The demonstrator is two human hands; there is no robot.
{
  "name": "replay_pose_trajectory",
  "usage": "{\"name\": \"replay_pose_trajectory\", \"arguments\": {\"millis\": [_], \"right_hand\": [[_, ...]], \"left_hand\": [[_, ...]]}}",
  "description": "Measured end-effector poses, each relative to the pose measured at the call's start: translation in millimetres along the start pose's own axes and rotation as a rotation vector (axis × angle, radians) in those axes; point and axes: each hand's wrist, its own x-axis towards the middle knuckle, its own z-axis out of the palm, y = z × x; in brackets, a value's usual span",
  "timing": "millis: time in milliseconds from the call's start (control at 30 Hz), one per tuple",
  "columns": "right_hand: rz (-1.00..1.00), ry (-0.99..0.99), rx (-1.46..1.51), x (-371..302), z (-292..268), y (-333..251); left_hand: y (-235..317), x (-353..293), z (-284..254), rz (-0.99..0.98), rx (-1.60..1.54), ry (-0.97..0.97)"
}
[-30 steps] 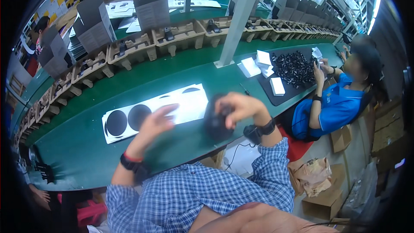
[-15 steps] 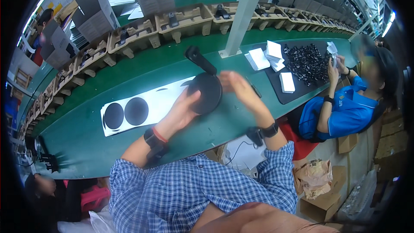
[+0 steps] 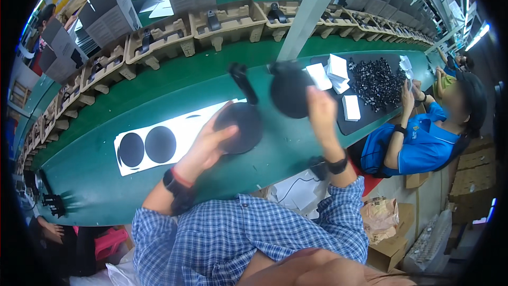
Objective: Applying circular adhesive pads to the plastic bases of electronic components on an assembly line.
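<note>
In my left hand (image 3: 209, 140) I hold a black round base (image 3: 242, 127), with the thumb on its face and the other fingers behind the edge, so the hand pinches it. From its top a black stem (image 3: 244, 82) stands up, a little tilted. My right hand (image 3: 324, 114) is at the right edge of a second black disc (image 3: 291, 94), its fingers closing on this edge; because of blur, I cannot tell how each finger lies. The two round things are near each other, between my hands. To the left of my left hand, and partly under it, lies a white sheet (image 3: 185, 131) with black circles (image 3: 160, 144) on the green table (image 3: 95, 193). Beyond both hands runs a row of brown moulded trays (image 3: 227, 27). To the right of my right hand, white small boxes (image 3: 351, 107) and a heap of small black parts (image 3: 375, 82) rest on a dark mat (image 3: 352, 126).
</note>
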Motion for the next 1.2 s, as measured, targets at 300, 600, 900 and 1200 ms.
{"name": "replay_pose_trajectory", "arguments": {"millis": [300,600,900,1200], "right_hand": [[-0.115,0.535,-0.678,239,-109,53],[-0.513,-0.075,-1.55,436,1,209],[-0.26,-0.328,-1.702,460,85,204],[-0.303,-0.119,-1.746,407,-34,241]], "left_hand": [[80,-33,-96,0.45,-0.049,0.357],[120,-9,-193,0.596,0.033,0.599],[130,21,-245,0.562,0.023,0.667],[124,-23,-225,0.548,-0.04,0.498]]}}
